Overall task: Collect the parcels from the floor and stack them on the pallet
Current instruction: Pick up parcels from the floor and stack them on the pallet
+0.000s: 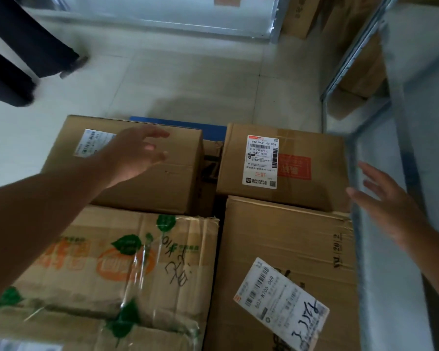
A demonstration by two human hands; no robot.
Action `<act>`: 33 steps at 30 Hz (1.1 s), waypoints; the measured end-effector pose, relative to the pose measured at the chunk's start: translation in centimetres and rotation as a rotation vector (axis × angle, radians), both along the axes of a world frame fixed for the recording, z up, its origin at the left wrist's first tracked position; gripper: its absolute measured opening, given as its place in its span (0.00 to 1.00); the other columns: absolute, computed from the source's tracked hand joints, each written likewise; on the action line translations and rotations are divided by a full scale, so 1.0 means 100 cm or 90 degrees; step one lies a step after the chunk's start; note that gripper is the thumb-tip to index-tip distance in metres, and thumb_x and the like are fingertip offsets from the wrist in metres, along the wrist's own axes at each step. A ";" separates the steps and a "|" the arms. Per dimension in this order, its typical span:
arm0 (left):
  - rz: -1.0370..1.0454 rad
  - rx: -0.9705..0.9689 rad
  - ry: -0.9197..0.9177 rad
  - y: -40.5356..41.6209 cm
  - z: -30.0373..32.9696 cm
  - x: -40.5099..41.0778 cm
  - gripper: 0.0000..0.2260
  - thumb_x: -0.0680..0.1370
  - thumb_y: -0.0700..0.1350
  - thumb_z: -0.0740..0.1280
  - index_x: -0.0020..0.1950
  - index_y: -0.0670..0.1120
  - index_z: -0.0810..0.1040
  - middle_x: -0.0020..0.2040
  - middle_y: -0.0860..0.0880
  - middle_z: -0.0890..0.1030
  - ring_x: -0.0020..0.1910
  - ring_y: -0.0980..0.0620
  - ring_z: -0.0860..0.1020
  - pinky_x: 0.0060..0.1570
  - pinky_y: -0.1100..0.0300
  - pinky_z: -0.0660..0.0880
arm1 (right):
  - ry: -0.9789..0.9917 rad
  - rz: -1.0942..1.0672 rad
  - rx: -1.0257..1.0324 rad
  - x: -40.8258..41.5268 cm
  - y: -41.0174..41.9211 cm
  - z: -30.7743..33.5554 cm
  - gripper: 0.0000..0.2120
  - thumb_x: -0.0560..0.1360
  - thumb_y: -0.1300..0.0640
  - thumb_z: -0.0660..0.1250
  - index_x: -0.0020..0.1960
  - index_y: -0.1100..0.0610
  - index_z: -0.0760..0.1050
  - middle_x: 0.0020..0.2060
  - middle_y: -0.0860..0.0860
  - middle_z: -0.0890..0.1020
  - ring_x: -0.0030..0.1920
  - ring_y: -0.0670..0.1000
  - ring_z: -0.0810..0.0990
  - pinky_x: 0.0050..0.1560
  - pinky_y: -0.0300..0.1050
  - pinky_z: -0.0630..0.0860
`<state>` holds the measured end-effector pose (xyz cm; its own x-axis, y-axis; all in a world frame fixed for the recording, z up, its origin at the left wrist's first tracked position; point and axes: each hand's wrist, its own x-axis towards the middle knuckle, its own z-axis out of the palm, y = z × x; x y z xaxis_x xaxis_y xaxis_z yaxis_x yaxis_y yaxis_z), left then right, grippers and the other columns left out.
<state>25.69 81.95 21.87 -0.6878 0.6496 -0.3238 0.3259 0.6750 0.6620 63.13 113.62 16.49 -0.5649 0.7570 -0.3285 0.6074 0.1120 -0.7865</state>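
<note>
Evidently this falls between placements: four brown cardboard parcels sit packed together on the blue plastic pallet (178,122), of which only a far edge shows. Neither hand holds anything. The left hand (134,155) hovers, fingers spread and relaxed, over the far-left brown carton with a white label (137,173); whether it touches is unclear. The right hand (385,206) hangs open beside the grey metal shelf frame (357,224), near the far-right brown carton with a red stamp (302,160). Next, probably, comes turning away to fetch another parcel from the floor.

Both forearms are bare, no sleeve showing at either; the left hand (134,155), at ten o'clock, wears no glove, ring or watch; the right hand (388,209), at three o'clock, is likewise bare.
</note>
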 end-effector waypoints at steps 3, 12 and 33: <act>0.048 -0.008 0.021 -0.034 -0.003 -0.017 0.23 0.79 0.42 0.76 0.73 0.50 0.77 0.68 0.42 0.81 0.61 0.52 0.78 0.44 0.61 0.75 | -0.005 0.023 0.063 -0.016 -0.013 0.024 0.29 0.75 0.44 0.75 0.66 0.19 0.66 0.76 0.50 0.71 0.74 0.53 0.72 0.68 0.64 0.74; 0.186 -0.142 0.215 -0.140 0.001 -0.094 0.37 0.66 0.40 0.86 0.73 0.40 0.78 0.70 0.33 0.78 0.67 0.33 0.77 0.65 0.40 0.75 | 0.070 0.279 0.258 -0.159 -0.121 0.077 0.28 0.77 0.51 0.73 0.75 0.44 0.71 0.64 0.44 0.77 0.57 0.35 0.79 0.52 0.32 0.78; -0.026 -0.355 0.044 -0.154 -0.021 -0.120 0.57 0.65 0.58 0.85 0.86 0.56 0.55 0.79 0.37 0.62 0.75 0.35 0.68 0.74 0.46 0.69 | -0.335 0.378 0.149 -0.279 -0.201 0.012 0.46 0.73 0.48 0.79 0.84 0.47 0.57 0.78 0.57 0.68 0.74 0.61 0.71 0.72 0.55 0.70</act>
